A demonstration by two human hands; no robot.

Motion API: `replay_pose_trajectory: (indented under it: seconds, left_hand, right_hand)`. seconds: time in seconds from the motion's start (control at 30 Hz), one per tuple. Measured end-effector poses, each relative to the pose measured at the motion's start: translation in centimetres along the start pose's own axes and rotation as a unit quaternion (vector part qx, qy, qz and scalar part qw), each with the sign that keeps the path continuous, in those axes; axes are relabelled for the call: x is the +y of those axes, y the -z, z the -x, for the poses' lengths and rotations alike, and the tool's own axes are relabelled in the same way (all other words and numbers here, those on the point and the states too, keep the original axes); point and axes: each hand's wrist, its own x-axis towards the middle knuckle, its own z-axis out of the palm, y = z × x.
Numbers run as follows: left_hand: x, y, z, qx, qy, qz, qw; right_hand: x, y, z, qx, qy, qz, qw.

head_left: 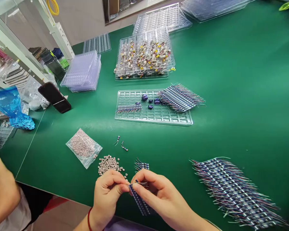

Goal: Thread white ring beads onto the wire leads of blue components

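The left hand (109,189) is pinching what may be a tiny bead (128,185) onto a lead; the right hand (156,192) is clasping the component strip (141,202) at the near edge of the table (231,80); a large heap of strips (233,189) (seemingly untouched) is lying alongside, few sitting on the tray (159,119).

Bead pile (109,163) right of bag (83,147); tray (154,116) behind; wired strips (236,189) far right.
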Motion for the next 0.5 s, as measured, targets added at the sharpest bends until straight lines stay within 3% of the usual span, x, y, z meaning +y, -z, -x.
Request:
replay_pose_trajectory:
  seconds: [0.27,0.5]
  left_hand:
    - [0.13,0.06,-0.04,0.005,-0.023,-0.031,0.999]
    - [0.21,-0.16,0.09,0.005,-0.013,-0.035,0.999]
  right_hand:
    - [-0.37,0.10,-0.06,-0.014,-0.013,-0.007,1.000]
    - [-0.54,0.24,-0.21,-0.030,-0.070,-0.084,0.994]
